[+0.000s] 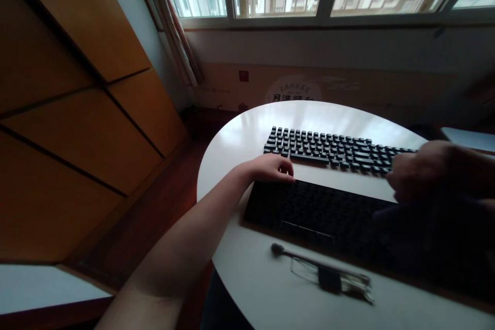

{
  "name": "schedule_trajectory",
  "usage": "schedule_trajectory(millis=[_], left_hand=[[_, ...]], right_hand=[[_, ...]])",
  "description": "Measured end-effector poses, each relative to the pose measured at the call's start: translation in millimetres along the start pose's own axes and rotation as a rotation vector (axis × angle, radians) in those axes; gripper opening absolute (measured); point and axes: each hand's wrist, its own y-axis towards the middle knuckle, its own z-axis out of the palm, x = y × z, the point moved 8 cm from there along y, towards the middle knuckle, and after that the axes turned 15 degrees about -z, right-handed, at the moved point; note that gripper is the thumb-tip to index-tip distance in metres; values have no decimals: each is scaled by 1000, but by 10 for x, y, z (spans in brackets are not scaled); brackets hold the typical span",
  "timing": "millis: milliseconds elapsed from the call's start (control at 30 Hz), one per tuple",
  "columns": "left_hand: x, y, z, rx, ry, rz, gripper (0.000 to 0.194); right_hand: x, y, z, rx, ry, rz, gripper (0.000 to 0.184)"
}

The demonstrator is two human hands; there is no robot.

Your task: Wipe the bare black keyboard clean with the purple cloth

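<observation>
On the round white table (228,165) lies a long black keyboard base (266,206), its key area bare of caps as far as the dim light shows. My left hand (270,167) is at its back left corner, fingers curled and thumb against the edge. Behind it, loose black keycaps (309,145) are laid out in keyboard rows. My right hand (421,170) is closed and smeared by motion above the right part of the base. A dark purplish cloth (410,221) hangs from it and covers that end of the keyboard.
In front of the keyboard lie a small dark-headed brush (277,250) and a wire keycap puller (359,289), blurred. A pale flat object (469,139) is at the far right. The table's rounded left edge drops to a reddish floor (154,221), near wooden cabinets (58,180).
</observation>
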Motion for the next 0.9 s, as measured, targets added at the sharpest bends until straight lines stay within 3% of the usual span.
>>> schedule_trajectory(millis=[133, 200, 267, 333, 500, 600, 800, 867, 900], left_hand=[[-37, 62, 43, 153, 35, -52, 35], [-63, 117, 44, 201, 47, -72, 36], [-79, 180, 42, 226, 58, -95, 35], [-82, 227, 48, 238, 67, -116, 34], [-76, 180, 45, 210, 62, -90, 35], [-64, 94, 17, 188, 15, -16, 35], [56, 64, 0, 278, -89, 31, 32], [101, 72, -13, 295, -83, 14, 34], [118, 73, -22, 299, -79, 6, 35]], right_hand=[[63, -13, 427, 362, -359, -248, 11], [64, -10, 588, 433, -516, -388, 6], [13, -45, 718, 473, -535, -463, 11], [-99, -122, 835, 531, -528, -466, 11], [-411, -291, 1042, 645, -624, -311, 20], [-406, -249, 1014, 552, -656, -278, 28], [-225, -161, 545, 19, -697, -268, 19], [-224, -183, 604, 25, -687, -299, 15], [-246, -191, 712, 101, -664, -318, 14]])
